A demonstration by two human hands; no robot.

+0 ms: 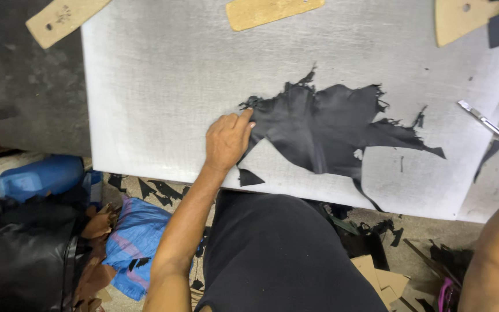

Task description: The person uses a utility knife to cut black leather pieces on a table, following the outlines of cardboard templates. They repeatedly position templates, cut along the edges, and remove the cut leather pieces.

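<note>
Down by the near edge of the white cutting board, the left hand presses its fingertips flat on the ragged black leather scrap, not gripping it. Right hand's out of frame, so can't tell. Further out: a metal knife and tan cardboard patterns.

I'm looking at a leather-cutting workshop: a scored white cutting board fills the middle, cardboard patterns lie along the top, black offcuts litter the floor below.
</note>
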